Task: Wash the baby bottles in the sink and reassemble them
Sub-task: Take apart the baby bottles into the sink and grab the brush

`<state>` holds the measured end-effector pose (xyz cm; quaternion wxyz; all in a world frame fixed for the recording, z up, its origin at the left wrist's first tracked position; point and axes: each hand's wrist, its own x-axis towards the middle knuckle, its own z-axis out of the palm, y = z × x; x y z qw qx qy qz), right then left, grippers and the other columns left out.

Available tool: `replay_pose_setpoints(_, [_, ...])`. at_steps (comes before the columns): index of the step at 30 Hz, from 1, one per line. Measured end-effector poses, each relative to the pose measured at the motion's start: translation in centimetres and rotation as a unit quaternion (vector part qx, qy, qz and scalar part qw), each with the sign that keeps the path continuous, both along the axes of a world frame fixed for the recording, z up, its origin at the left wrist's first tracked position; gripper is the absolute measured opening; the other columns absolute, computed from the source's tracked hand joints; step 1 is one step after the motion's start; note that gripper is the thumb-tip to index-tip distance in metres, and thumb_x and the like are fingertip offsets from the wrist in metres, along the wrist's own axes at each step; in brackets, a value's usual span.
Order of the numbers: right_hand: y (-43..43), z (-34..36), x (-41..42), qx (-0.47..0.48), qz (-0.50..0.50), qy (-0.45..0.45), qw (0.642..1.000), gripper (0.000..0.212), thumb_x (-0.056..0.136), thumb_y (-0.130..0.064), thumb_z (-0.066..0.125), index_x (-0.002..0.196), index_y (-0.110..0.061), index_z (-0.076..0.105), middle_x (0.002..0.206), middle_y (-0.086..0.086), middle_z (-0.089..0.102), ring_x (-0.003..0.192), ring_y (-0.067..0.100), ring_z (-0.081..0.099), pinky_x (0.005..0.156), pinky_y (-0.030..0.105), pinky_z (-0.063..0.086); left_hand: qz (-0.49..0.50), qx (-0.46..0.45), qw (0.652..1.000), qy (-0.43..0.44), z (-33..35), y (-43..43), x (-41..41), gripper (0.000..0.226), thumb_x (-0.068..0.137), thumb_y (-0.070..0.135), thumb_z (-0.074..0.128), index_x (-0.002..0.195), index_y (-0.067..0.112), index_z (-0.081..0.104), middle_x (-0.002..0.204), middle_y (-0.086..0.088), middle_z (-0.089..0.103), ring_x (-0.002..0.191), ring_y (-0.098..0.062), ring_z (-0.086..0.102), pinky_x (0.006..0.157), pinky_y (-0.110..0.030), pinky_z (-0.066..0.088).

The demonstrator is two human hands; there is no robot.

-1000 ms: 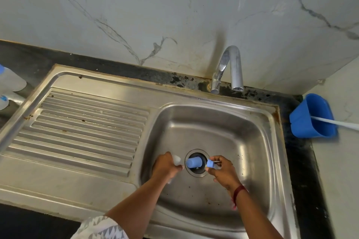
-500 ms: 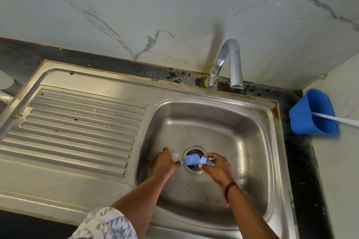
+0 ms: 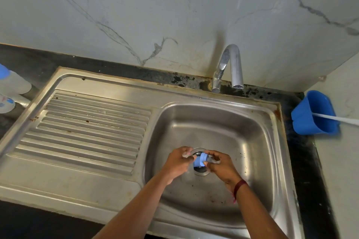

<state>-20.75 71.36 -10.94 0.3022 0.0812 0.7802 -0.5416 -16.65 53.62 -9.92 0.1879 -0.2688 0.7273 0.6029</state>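
Both hands meet over the drain (image 3: 201, 170) of the steel sink basin (image 3: 252, 141). My left hand (image 3: 177, 162) grips a clear baby bottle, mostly hidden in the fist, with a bit of it showing at the fingers (image 3: 186, 155). A blue screw collar (image 3: 200, 161) sits at the bottle's end between the hands. My right hand (image 3: 220, 165) pinches that collar and a clear teat part (image 3: 213, 160). Two more baby bottles (image 3: 13, 85) lie on the black counter at the far left, partly cut off.
The chrome tap (image 3: 230, 68) stands behind the basin with no water running. A ribbed draining board (image 3: 87, 130) fills the sink's left half. A blue plastic cup (image 3: 314, 114) holding a white handle sits on the counter at the right, against the wall.
My right hand has moved left with its small blue piece and closed up against the blue collar. Both hands have drawn together over the drain. The camera view shifted slightly.
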Motion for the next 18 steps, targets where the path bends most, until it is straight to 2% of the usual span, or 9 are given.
replay_pose_setpoints(3, [-0.2, 1.7, 0.2, -0.079, 0.007, -0.017, 0.997, 0.033, 0.088, 0.007, 0.063, 0.114, -0.012, 0.071, 0.111, 0.0, 0.068, 0.106, 0.024, 0.067, 0.082, 0.03, 0.059, 0.041, 0.132, 0.99, -0.023, 1.3, 0.4, 0.9, 0.035, 0.097, 0.014, 0.061, 0.13, 0.024, 0.056, 0.124, 0.005, 0.061, 0.112, -0.015, 0.063, 0.083, -0.036, 0.059])
replay_pose_setpoints(7, [-0.2, 2.9, 0.3, -0.12, 0.019, -0.021, 0.992, 0.029, 0.09, 0.006, 0.062, 0.115, -0.007, 0.07, 0.109, 0.003, 0.068, 0.099, 0.026, 0.071, 0.08, 0.03, 0.06, 0.04, 0.211, 0.977, -0.012, 2.1, 0.8, 1.9, 0.029, 0.097, 0.015, 0.062, 0.124, 0.025, 0.064, 0.117, -0.002, 0.071, 0.108, -0.016, 0.068, 0.085, -0.039, 0.059])
replay_pose_setpoints(10, [0.0, 3.1, 0.2, -0.088, 0.012, -0.001, 0.996, 0.026, 0.085, 0.004, 0.07, 0.107, -0.009, 0.074, 0.095, 0.004, 0.073, 0.089, 0.024, 0.073, 0.078, 0.032, 0.06, 0.06, 0.229, 0.972, 0.012, 2.4, 0.8, 2.2, 0.028, 0.094, 0.014, 0.066, 0.121, 0.022, 0.065, 0.117, -0.005, 0.071, 0.102, -0.019, 0.071, 0.088, -0.043, 0.059])
replay_pose_setpoints(12, [0.2, 3.2, 0.2, -0.081, 0.005, 0.014, 0.997, 0.023, 0.082, 0.002, 0.074, 0.102, -0.008, 0.076, 0.088, 0.005, 0.076, 0.082, 0.021, 0.072, 0.073, 0.028, 0.059, 0.065, 0.225, 0.972, 0.018, 2.8, 0.7, 2.0, 0.033, 0.093, 0.013, 0.068, 0.124, 0.019, 0.063, 0.12, -0.008, 0.068, 0.1, -0.022, 0.071, 0.083, -0.04, 0.06])
replay_pose_setpoints(14, [0.2, 3.2, 0.3, -0.088, -0.004, 0.022, 0.996, 0.02, 0.08, -0.001, 0.077, 0.098, -0.009, 0.077, 0.088, 0.006, 0.076, 0.082, 0.02, 0.072, 0.07, 0.025, 0.056, 0.062, 0.221, 0.973, 0.02, 3.0, 0.6, 1.8, 0.036, 0.093, 0.014, 0.068, 0.128, 0.019, 0.059, 0.119, -0.01, 0.066, 0.1, -0.023, 0.071, 0.08, -0.037, 0.06])
replay_pose_setpoints(16, [0.1, 3.4, 0.4, -0.094, -0.017, 0.029, 0.995, 0.018, 0.079, -0.003, 0.079, 0.096, -0.009, 0.077, 0.089, 0.007, 0.076, 0.083, 0.02, 0.073, 0.07, 0.024, 0.056, 0.061, 0.217, 0.974, 0.022, 3.2, 0.7, 1.6, 0.041, 0.095, 0.015, 0.066, 0.132, 0.029, 0.054, 0.119, -0.008, 0.066, 0.099, -0.023, 0.071, 0.08, -0.036, 0.06])
replay_pose_setpoints(18, [0.0, 3.6, 0.4, -0.094, -0.03, 0.033, 0.995, 0.017, 0.078, -0.004, 0.081, 0.094, -0.008, 0.077, 0.09, 0.008, 0.076, 0.081, 0.02, 0.072, 0.068, 0.023, 0.056, 0.055, 0.209, 0.976, 0.023, 3.4, 0.8, 1.4, 0.039, 0.097, 0.014, 0.062, 0.133, 0.028, 0.055, 0.12, -0.008, 0.064, 0.098, -0.021, 0.07, 0.08, -0.035, 0.06])
